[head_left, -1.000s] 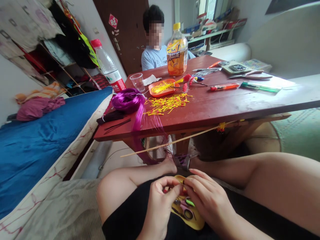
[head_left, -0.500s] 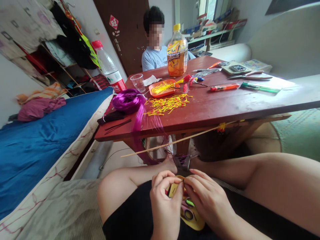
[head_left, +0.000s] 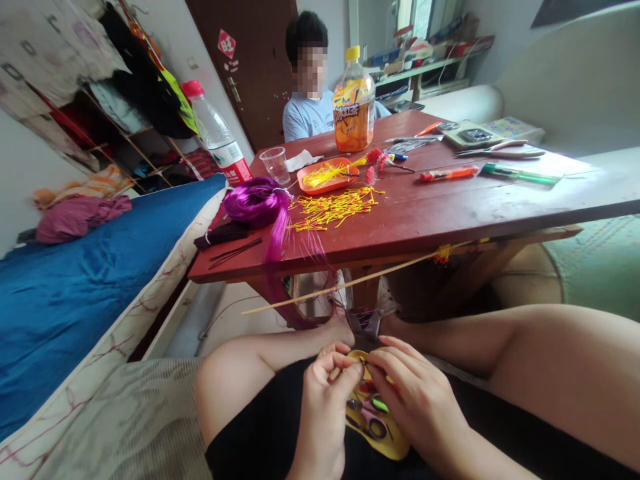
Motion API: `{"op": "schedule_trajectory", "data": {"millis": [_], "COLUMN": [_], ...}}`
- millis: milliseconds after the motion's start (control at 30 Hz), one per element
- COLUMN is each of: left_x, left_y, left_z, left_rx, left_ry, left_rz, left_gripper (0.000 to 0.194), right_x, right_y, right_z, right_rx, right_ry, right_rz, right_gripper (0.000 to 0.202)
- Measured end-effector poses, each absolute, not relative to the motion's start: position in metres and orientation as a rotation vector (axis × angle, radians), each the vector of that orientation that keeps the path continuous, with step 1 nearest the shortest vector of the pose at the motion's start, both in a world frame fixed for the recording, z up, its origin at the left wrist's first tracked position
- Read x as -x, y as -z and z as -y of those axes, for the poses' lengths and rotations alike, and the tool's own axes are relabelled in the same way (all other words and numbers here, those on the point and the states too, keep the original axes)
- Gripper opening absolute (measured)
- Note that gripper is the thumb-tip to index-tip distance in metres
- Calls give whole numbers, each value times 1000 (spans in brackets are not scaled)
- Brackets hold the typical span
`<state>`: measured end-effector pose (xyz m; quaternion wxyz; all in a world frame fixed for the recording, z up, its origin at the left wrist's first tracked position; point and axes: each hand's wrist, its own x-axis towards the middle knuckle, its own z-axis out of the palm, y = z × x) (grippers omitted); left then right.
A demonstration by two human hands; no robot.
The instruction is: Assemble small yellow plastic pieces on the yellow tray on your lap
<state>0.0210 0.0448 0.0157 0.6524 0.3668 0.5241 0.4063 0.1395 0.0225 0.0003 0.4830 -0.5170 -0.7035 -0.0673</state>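
Observation:
My left hand and my right hand meet over my lap, thumbs and fingertips pinched close together. Something small and dark sits between the fingertips, too small to name. Beneath them a yellow tray rests on my lap, partly covered by both hands. In it lie scissors with pink and green handles, and some red bits. On the table ahead, yellow red-tipped stems are spread out beside a bundle of purple strands. Dark thin wires lie at the table's left corner.
An orange dish holds more yellow pieces. A thin stick with a yellow tuft sticks out along the table's near edge. Bottles, a plastic cup, pliers and an orange pen stand or lie on top. A person sits opposite.
My left hand has shifted and turned slightly, its fingers tilting away from the tray, so more of the scissors shows. My right hand stays nearly in place.

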Motion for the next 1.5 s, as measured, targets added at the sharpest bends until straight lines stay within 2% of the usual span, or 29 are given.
{"op": "schedule_trajectory", "data": {"millis": [167, 533, 900, 1200, 1500], "left_x": [-19, -16, -8, -2, -5], "left_y": [-16, -22, -20, -27, -26], "left_z": [-48, -52, -62, -61, -64], "left_rx": [-587, -631, -542, -1010, -1252], "left_ry": [-810, -795, -605, -588, -546], "left_rz": [-1000, -1024, -849, -1087, -1210], "left_gripper": [10, 11, 11, 16, 14], "right_x": [-142, -144, -150, -153, -155], "right_y": [3, 6, 6, 8, 11], "right_z": [-23, -23, -22, -21, -23], "right_rx": [1236, 1212, 1082, 1030, 1031], "right_ry": [67, -49, -175, -69, -38], "right_rz": [1704, 1678, 1697, 1824, 1918], "right_gripper": [23, 18, 14, 18, 20]}}
